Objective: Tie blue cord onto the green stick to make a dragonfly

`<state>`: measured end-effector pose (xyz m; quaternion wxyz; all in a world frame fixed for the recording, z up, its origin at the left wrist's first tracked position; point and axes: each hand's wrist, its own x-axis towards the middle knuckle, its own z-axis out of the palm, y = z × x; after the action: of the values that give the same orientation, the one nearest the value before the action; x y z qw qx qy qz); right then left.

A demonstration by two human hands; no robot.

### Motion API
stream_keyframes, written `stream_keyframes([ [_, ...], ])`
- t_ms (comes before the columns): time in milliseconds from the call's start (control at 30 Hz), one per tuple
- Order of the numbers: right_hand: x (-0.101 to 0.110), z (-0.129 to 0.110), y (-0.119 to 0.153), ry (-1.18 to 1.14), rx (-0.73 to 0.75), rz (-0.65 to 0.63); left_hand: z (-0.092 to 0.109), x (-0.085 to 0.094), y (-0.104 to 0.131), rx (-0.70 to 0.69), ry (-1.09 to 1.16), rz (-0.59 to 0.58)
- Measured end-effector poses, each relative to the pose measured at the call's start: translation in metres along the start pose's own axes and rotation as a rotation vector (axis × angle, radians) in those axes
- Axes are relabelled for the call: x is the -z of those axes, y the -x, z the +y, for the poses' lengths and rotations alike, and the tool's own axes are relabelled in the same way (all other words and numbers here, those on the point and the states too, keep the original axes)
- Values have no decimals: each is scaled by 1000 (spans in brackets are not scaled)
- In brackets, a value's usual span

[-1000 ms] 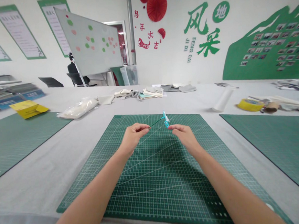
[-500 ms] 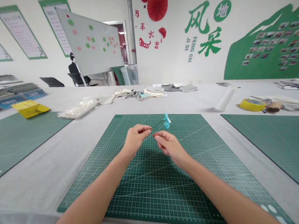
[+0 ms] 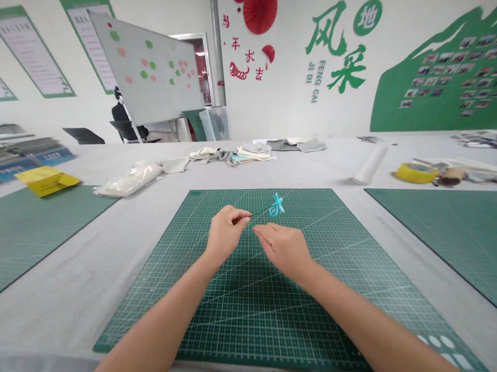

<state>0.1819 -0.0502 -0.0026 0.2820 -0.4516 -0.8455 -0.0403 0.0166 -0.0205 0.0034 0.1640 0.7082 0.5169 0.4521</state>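
A small turquoise-and-white flower-like ornament [image 3: 276, 205] sits at the end of a thin dark stem [image 3: 260, 212]. My left hand [image 3: 228, 229] pinches the stem's other end between thumb and fingertips, so the ornament points off to the right above the mat. Just below the stem is my right hand [image 3: 282, 246], its thumb and fingers pressed together. Whatever it may hold is too small or hidden to make out. Both hands are over a green gridded cutting mat [image 3: 260, 328].
Other cutting mats lie left [image 3: 29, 237] and right [image 3: 463, 238]. Along the back are a plastic bag of white material [image 3: 130, 180], fabric scraps [image 3: 254, 151] and a white roll [image 3: 371, 165]. A yellow tape roll [image 3: 416, 173] is at right, a yellow folded card [image 3: 46, 180] at left.
The ornament has turned about its stem and now faces another way. My right hand has rolled over, with its back showing more and the fingers closer together. My left hand has barely moved.
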Motion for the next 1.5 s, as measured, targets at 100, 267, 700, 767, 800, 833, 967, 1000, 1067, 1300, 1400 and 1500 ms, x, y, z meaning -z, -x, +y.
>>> stream_keyframes([
  [100,3,-1,-1,60,29,9,0,-1,1,-15,-48,-3],
  [267,7,7,0,78,31,61,1,-1,4,-67,-149,-24],
  [700,15,34,-5,-119,-15,233,8,5,6,-395,-331,-211],
  [767,16,38,-7,-182,-26,189,7,7,5,-435,-350,-249],
  [800,17,40,-8,-217,-33,167,7,7,5,-449,-351,-265],
  [833,18,41,-8,-253,-43,147,7,7,4,-459,-345,-279],
  [967,21,45,-11,-397,-94,85,10,9,4,-463,-273,-330],
  [1000,21,46,-12,-436,-107,68,11,9,4,-459,-242,-348],
  [1067,22,50,-13,-520,-138,22,14,10,4,-445,-167,-395],
  [1300,14,68,-16,-1007,-376,-221,24,16,5,-297,167,-512],
  [1400,3,68,-16,-1152,-498,-259,24,15,4,-236,265,-468],
  [1500,-7,61,-15,-1221,-542,-280,19,13,1,-182,282,-350],
])
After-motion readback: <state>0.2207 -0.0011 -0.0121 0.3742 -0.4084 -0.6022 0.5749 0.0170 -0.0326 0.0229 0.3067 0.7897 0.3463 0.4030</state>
